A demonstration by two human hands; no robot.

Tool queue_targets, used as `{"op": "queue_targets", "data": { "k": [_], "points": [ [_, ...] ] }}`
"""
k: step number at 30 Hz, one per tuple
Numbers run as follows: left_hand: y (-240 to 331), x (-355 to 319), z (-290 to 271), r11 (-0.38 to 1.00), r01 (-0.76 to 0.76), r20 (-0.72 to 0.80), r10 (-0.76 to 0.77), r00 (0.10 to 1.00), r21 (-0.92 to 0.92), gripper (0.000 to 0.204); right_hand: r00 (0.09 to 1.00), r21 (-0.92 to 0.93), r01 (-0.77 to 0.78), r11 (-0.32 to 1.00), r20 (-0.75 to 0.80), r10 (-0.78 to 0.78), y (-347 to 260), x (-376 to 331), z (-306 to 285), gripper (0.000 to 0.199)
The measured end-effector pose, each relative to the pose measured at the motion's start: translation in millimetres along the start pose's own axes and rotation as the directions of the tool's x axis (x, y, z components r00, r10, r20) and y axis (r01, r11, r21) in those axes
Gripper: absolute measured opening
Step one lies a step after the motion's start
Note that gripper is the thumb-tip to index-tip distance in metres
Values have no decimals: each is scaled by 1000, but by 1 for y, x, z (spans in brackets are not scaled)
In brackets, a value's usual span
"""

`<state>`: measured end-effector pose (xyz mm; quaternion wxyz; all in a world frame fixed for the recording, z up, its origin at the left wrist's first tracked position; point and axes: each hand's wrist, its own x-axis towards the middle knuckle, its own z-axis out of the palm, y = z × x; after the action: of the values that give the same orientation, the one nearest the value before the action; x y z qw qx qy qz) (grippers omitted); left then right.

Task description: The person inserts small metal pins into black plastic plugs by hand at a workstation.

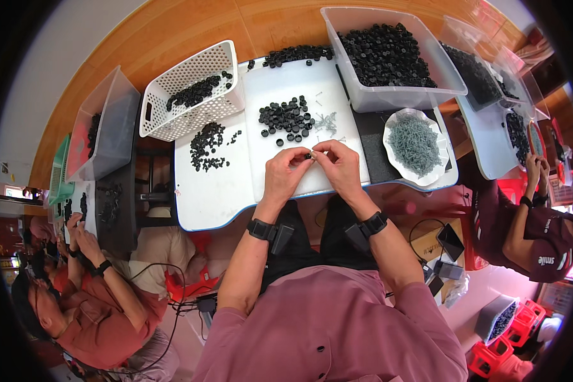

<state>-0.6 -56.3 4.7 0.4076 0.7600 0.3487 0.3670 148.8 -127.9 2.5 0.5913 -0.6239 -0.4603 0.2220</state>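
My left hand (288, 170) and my right hand (339, 167) meet above the near part of the white board (261, 178). Thumbs and fingertips of both pinch a small black piece (309, 155), mostly covered by the fingers. Just beyond them is a loose pile of round black caps (285, 118), some lying singly on its near side. Beside that pile, to the right, a few pale thin pins (326, 122) are scattered. Left of my hands, smaller black pieces (208, 145) are spread over the table. A white scalloped plate (391, 167) heaped with grey-green pins stands to the right.
A perforated white basket (226, 102) with black pieces stands at the back left. A large clear bin (388, 100) full of black caps is at the back right. More black pieces (296, 56) line the far edge. Co-workers sit at tables on both sides.
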Motion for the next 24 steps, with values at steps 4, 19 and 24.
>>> {"op": "queue_targets", "data": {
  "k": [4,19,24],
  "points": [
    [0,0,-1,1000,13,8,-13,1000,0,24,1000,-25,-14,1000,19,14,-4,0,-1,10],
    [-2,-2,-1,1000,10,4,-10,1000,4,21,993,-67,75,995,95,-69,-4,2,-1,8],
    [1,-2,2,997,44,-55,-48,997,-69,22,998,22,7,1000,62,-9,-1,3,-2,9]
  ]
}}
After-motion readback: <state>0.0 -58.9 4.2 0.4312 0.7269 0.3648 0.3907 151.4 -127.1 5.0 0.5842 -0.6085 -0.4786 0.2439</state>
